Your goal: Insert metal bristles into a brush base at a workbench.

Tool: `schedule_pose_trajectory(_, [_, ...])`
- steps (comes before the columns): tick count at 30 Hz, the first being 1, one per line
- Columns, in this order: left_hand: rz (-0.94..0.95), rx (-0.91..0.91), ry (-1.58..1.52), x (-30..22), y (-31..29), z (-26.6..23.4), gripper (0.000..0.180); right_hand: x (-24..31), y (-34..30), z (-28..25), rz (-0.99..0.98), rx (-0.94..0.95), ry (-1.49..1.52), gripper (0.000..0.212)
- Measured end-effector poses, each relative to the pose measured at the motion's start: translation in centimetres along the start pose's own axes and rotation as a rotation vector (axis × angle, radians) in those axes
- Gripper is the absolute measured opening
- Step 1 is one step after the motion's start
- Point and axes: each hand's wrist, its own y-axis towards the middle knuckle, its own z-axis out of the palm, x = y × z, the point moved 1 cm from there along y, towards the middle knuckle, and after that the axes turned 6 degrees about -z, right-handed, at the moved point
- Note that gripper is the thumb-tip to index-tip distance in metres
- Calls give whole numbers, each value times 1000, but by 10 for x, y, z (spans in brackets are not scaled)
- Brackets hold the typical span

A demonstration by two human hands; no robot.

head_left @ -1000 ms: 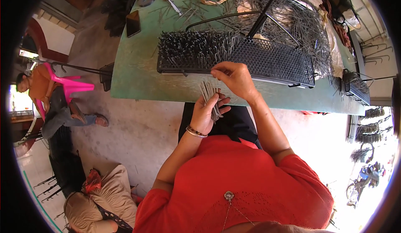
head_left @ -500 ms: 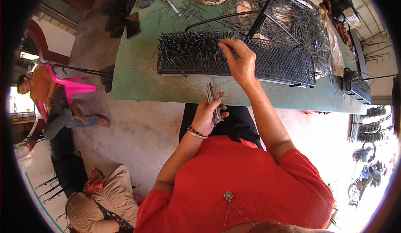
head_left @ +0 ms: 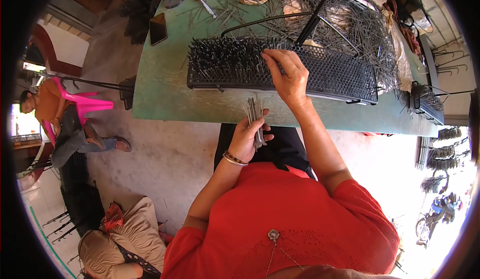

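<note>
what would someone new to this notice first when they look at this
Probably the bright red top filling the lower middle, then the pink chair at the far left. On the green table, the left part of a black perforated rack bristles with dark rods; the right hand is over its middle, and the left hand grips a grey rod bundle nearer the body.

The green table point(head_left: 162, 89) bears a black rack point(head_left: 340, 74) mid-edge; around that, a phone point(head_left: 158, 29) at half past nine, dark ring point(head_left: 174, 0) at ten o'clock, wire heap point(head_left: 367, 31) on tan sheeting point(head_left: 401, 69) at two.
</note>
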Motion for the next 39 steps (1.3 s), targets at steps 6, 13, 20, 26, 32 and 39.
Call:
schedule_pose_trajectory(6, [5,4,12,-2,-1,4,30,-4,0,3,-16,4,2,14])
schedule_pose_trajectory(13, [12,6,-2,-2,-2,4,31,-5,-8,9,-70,0,-8,15])
schedule_pose_trajectory(20, [8,15,12,-2,-2,5,30,-9,-14,10,-96,34,-24,16])
schedule_pose_trajectory(26, [2,30,11,1,0,1,30,-10,-15,10,-131,28,-23,18])
schedule_pose_trajectory(32, [16,18,26,0,-1,3,32,-8,-15,14,-81,11,-9,18])
schedule_pose_trajectory(39, [3,19,13,1,1,-1,29,-7,-16,8,-195,132,-86,20])
